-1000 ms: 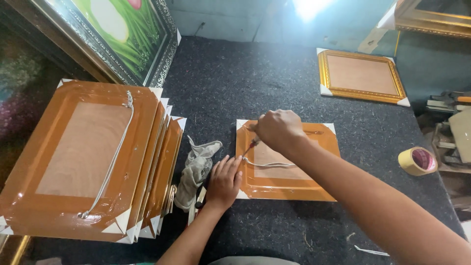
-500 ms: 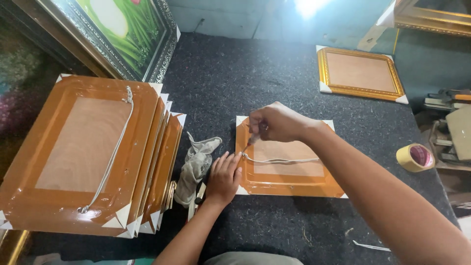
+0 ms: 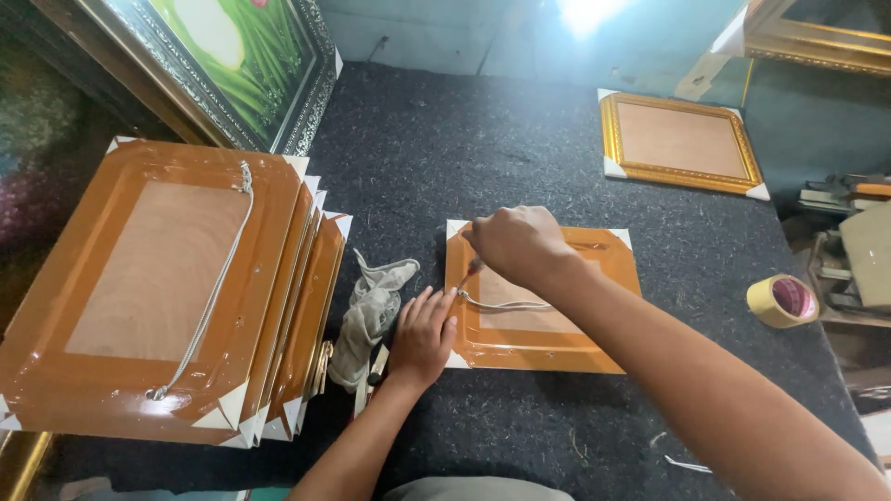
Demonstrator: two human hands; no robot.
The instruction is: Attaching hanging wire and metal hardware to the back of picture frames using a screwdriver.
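**Two hands at the back of a small orange frame**

Dark, felt-like surface (image 3: 520, 139), spanning the whole view and carrying everything below. At far left, leaning stack of large orange frames (image 3: 176, 288), backs up, white corner guards showing; pale hanging cord (image 3: 218, 278) strung slackly along the foremost one, from near its top edge down to its lower left corner. Behind the stack, upper left, ornate dark-framed picture (image 3: 232, 56) with green and white imagery, propped at an angle. Upper right, gold frame (image 3: 682, 139) lying flat, back up, well apart from the hands. Centre, small orange frame (image 3: 575, 320) lying flat and face down, white guards at its corners, just beside a crumpled grey rag (image 3: 371, 306) to its left. Far right, near the edge, roll of tan tape (image 3: 782, 300) lying on its side.

Right hand (image 3: 515, 243) over the upper left part of the small orange frame, fingers clenched on a slim tool (image 3: 471, 271) whose tip points down at the frame's left border; kind of tool hard to tell, most of it hidden inside the fist. Short cord (image 3: 506, 303) running from beneath the tool tip rightward across the board backing. Left hand (image 3: 422, 334) flat, fingers spread, released and holding nothing, pressing on the frame's lower left corner with the palm on the surface beside the rag.
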